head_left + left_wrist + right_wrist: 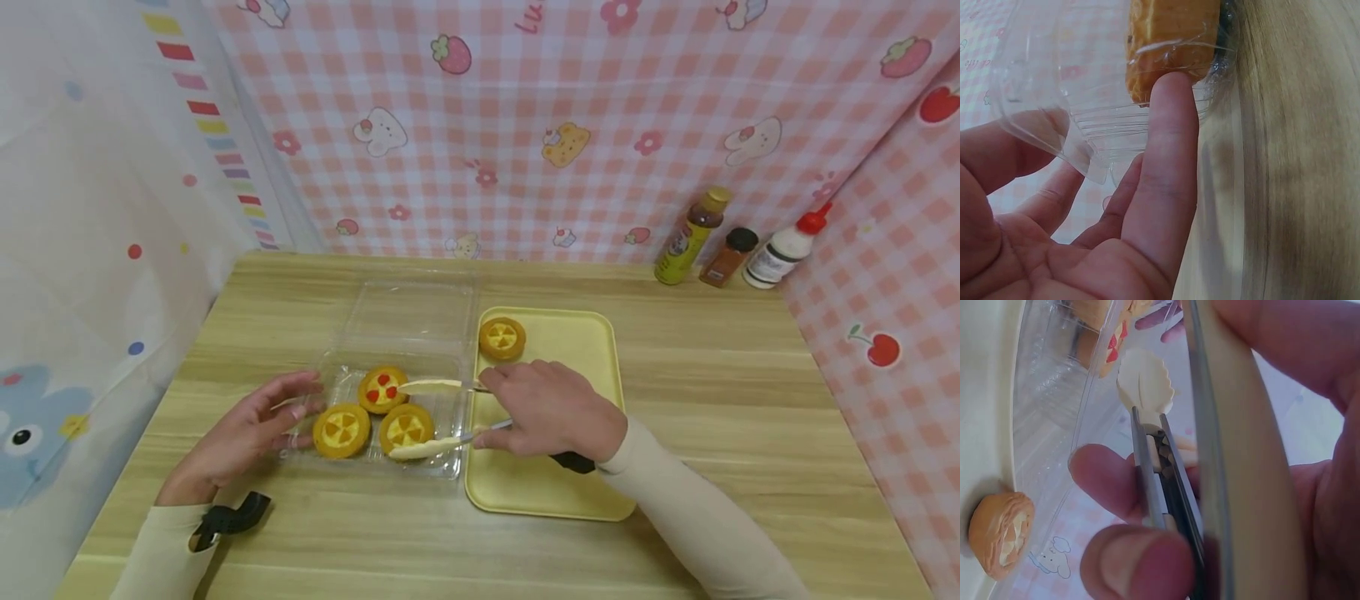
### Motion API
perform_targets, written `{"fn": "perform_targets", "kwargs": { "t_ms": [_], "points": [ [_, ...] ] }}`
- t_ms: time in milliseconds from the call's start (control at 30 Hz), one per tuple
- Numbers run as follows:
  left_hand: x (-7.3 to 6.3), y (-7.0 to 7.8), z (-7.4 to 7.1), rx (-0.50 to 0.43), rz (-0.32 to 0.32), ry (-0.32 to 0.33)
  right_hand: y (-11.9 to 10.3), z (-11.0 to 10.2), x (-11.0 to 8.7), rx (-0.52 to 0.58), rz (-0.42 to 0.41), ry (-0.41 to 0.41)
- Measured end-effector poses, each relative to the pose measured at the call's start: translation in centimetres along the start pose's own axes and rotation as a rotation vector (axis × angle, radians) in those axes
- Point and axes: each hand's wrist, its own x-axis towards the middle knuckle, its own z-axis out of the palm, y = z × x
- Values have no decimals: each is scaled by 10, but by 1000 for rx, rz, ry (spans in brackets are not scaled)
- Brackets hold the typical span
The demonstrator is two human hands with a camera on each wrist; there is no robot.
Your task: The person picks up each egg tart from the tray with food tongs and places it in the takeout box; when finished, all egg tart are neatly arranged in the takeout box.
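My right hand [551, 408] grips a pair of tongs [433, 448] with cream scalloped tips, their arms spread wide. The tips reach over a clear plastic clamshell box [450, 468] with its lid folded back. Inside sit a tart with red pieces [382, 390] and two tarts with yellow-orange wedges, one at left [341, 431] and one at right [407, 428]. One tip overlaps the red-topped tart, the other the right tart's near edge. My left hand [243, 437] rests its extended fingers at the box's left wall; one fingertip lies beside a tart in the left wrist view.
A pale yellow tray [555, 493] lies right of the box, under my right hand, with one tart [502, 339] in its far left corner. Along the back right stand a yellow-green bottle [690, 237], a black-capped jar [727, 258] and a white red-tipped bottle [780, 254]. Patterned cloth walls enclose the table.
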Motion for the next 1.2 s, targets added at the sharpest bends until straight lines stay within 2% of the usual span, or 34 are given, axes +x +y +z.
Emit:
{"fn": "perform_targets", "kwargs": {
  "t_ms": [367,600,933,1200],
  "points": [
    [1,-1,0,-4,20,0,5,2,-6,20,25,53],
    [1,1,1,-11,-7,3,12,0,-9,60,36,91],
    [2,2,1,-13,-20,2,27,-2,-13,81,102,197],
    [1,3,2,-14,-15,-4,50,1,-17,126,178,237]
  ]
}}
